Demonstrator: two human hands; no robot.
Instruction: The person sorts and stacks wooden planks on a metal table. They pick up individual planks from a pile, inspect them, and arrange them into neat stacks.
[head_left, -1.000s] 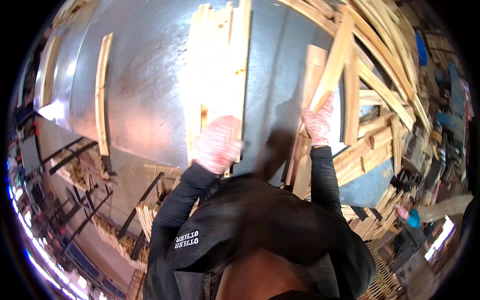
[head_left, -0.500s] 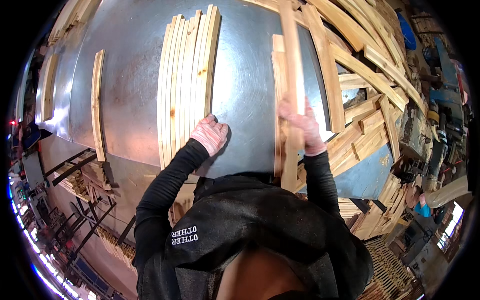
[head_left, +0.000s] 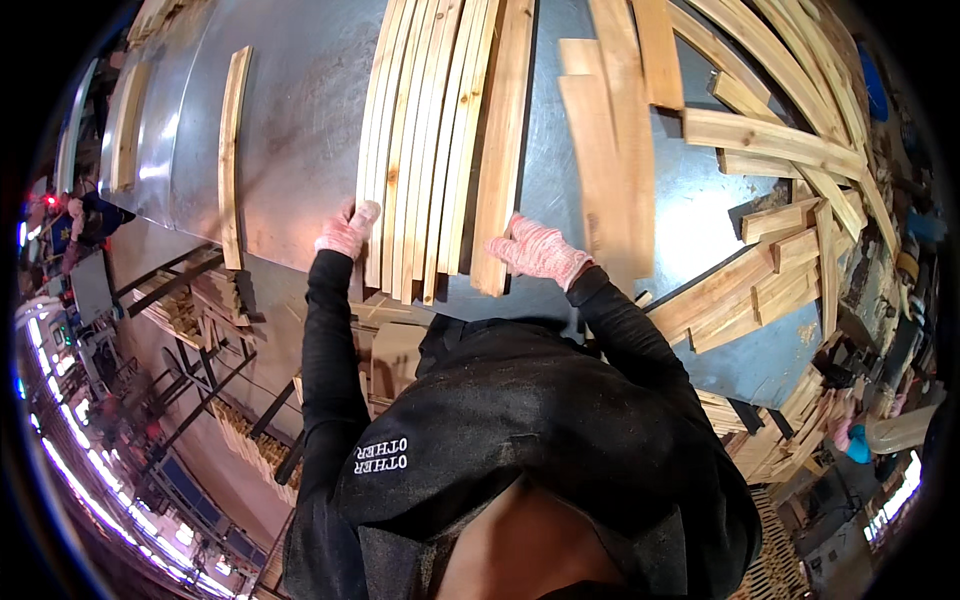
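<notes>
A row of long, light wooden strips [head_left: 410, 150] lies side by side on the metal tabletop in front of me. My left hand [head_left: 348, 228], in a pink-and-white knitted glove, is closed at the near end of the leftmost strip, its fingers curled against the outer edge. To the right of the row, a narrow gap away, is a wider wooden board [head_left: 508, 130]. My right hand [head_left: 540, 252], gloved alike, grips that board near its close end, with the fingers over it and the thumb at its right edge.
The metal table [head_left: 290, 150] carries a single strip [head_left: 234, 150] and a shorter one [head_left: 128, 125] to the left. Further boards [head_left: 625, 150] lie right of my hand, blurred. A jumbled pile of boards [head_left: 775, 140] covers the right side. Timber stacks [head_left: 245, 450] stand below the table's left edge.
My right hand has brought a board leftward to beside the row. My left hand has gone from the row's right side to its left edge. The view has shifted too.
</notes>
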